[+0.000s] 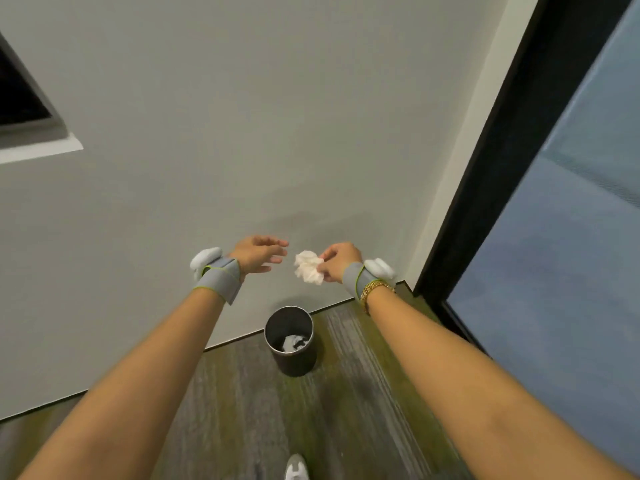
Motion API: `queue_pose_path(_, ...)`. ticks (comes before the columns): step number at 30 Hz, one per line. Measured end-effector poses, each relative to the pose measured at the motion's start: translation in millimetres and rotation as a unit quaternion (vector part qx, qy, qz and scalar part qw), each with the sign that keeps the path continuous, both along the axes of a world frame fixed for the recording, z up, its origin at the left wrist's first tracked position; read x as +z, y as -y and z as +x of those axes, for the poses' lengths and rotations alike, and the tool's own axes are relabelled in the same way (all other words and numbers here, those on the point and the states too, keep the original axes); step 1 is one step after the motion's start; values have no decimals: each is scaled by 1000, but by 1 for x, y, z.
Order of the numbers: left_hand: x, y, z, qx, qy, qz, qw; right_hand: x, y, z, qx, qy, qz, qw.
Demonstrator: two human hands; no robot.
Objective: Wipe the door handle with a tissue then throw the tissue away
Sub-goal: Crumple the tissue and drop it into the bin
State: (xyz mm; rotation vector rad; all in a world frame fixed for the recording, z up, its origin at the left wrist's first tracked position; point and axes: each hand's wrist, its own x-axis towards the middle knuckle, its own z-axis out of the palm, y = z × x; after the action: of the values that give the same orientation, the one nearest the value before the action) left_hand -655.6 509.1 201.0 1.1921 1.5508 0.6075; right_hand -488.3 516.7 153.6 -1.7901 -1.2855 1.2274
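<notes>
Shoe toe (296, 466) at bottom edge. Right hand (339, 263): pinching crumpled tissue (309, 270) by fingertips, held out for dropping. Left hand (258, 254): spread, empty, just beside tissue. Bin (290, 341): on floor below both hands, wall-side, holding white waste.

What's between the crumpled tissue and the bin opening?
Nothing. In the head view the tissue, pinched by the right hand, shows above the bin with only bare wall behind the gap.

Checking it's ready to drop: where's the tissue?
In the head view, the tissue is pinched by the right hand, held up against the wall above the bin.
</notes>
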Motion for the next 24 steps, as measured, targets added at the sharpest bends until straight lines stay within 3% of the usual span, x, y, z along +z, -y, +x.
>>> queue_pose_path(6, -49, -40, -46, 10, -64, -46, 997, -54, -41, -39, -3, 71, -43, 997)
queue_pose_path(13, -114, -68, -54, 32, -66, -70, 995, -127, -75, -60, -12, 86, -89, 992)
queue_pose_path(24, -270, -106, -69, 120, -84, -79, 986, -305, -116, -66, 0, 113, -184, 976)
